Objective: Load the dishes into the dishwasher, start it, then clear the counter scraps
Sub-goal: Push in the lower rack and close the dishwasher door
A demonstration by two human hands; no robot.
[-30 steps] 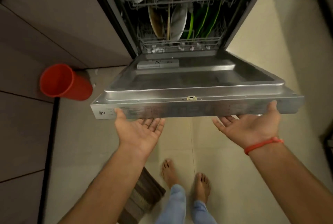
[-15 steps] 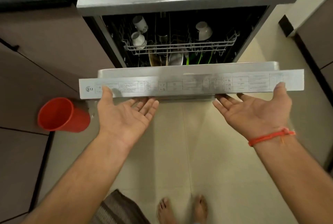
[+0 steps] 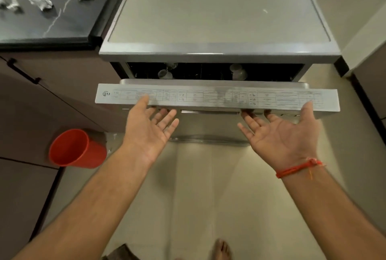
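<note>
Desk, upper left: dark glossy top with pale veining. Crumpled white paper scraps scattered over it, several loose pieces, apart from one another, some blurred at the far edge.

Dishwasher top: flat pale grey panel just beside the desk; a few small marks on it, too small to tell what.

Floor: pale tiles. Red plastic cup stands on it by the brown cabinet front, left of the dishwasher. My bare foot on the tile at the bottom edge; corner of a striped mat to its left.
</note>
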